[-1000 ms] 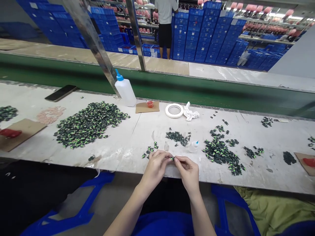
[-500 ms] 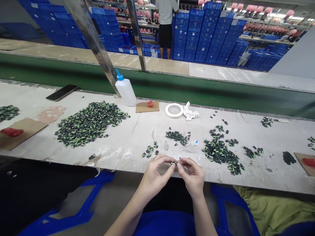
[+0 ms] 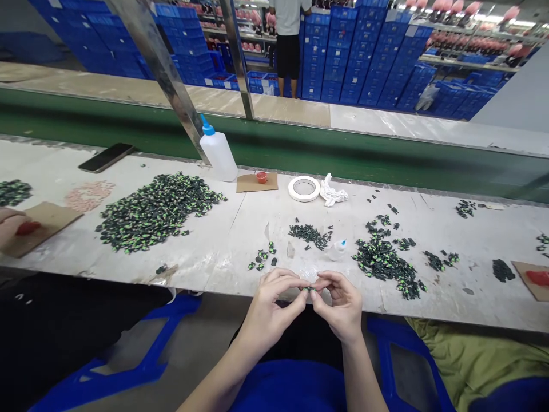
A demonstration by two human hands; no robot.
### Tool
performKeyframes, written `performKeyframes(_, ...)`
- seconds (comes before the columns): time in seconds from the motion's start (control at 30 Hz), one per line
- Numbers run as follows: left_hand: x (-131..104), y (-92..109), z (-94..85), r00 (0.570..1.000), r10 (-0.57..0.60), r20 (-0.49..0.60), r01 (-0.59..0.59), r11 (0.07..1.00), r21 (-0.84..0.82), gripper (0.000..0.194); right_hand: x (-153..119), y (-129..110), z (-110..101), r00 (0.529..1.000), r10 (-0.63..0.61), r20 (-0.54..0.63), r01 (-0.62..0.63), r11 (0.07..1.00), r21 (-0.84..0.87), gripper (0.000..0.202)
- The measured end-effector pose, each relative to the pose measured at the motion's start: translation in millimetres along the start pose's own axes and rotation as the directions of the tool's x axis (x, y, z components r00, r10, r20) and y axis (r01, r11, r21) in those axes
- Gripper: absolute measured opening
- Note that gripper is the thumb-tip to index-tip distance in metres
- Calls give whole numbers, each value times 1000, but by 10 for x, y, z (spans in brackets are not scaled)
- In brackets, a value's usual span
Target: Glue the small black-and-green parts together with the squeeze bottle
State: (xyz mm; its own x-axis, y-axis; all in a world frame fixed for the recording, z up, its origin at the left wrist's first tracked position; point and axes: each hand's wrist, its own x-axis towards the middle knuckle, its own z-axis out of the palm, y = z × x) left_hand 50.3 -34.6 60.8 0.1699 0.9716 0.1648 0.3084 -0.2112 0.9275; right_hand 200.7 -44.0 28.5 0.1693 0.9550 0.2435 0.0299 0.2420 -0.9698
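Note:
Between my fingertips, just over the table's front edge, is a tiny black-and-green piece (image 3: 309,289), mostly covered by the fingers. My left hand (image 3: 274,303) pinches it from the left, thumb against forefinger. From the other side my right hand (image 3: 341,303) pinches it too, its fingertips nearly touching the left ones. Beyond my hands lie a small pile of plain dark pieces (image 3: 309,233) and a small clear bottle with a blue tip (image 3: 338,248). A few black-and-green pieces (image 3: 259,260) sit left of them, and a larger heap (image 3: 384,257) of the same kind lies to the right.
A big heap of black-and-green pieces (image 3: 154,214) covers the table's left part. Behind stand a white squeeze bottle (image 3: 219,155), cardboard with a red cup (image 3: 261,177), and a tape roll (image 3: 291,187). A co-worker's hand (image 3: 9,226) is at far left.
Both my hands have shifted slightly right and down, still pinching the small piece. A co-worker's hand has come in at the far left, over the red thing on cardboard.

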Motion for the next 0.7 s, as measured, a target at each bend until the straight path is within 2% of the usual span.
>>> performKeyframes(0.2,-91,-95,144,992,-80,-95,82,997,15,10,-16,19,22,1000,4,-1,-4,999,-46,19)
performKeyframes(0.27,-97,-142,199,993,-93,-72,95,995,27,9,-6,17,-20,999,-25,35,29,993,-111,20)
performKeyframes(0.37,-62,-224,231,997,-68,31,66,996,63,16,29,27,-189,992,-65,106,89,966,-242,13)
performKeyframes(0.43,3,-292,182,997,-53,54,47,992,116,29,65,49,-380,991,-92,94,118,934,-338,6)
performKeyframes(0.47,51,-331,133,998,-52,30,47,986,158,34,87,62,-489,993,-112,47,122,913,-389,5)
performKeyframes(0.53,172,-418,-2,995,-57,-82,78,959,273,27,134,85,-703,979,-167,-120,87,865,-494,8)
performKeyframes(0.6,310,-510,-147,987,-26,-161,90,911,404,17,183,96,-858,939,-243,-242,49,793,-608,15)
performKeyframes(0.63,376,-555,-209,983,-4,-184,89,885,457,17,206,99,-898,922,-283,-266,36,745,-666,20)
performKeyframes(0.7,488,-635,-292,987,43,-157,48,845,533,21,249,116,-896,910,-342,-236,47,648,-760,29)
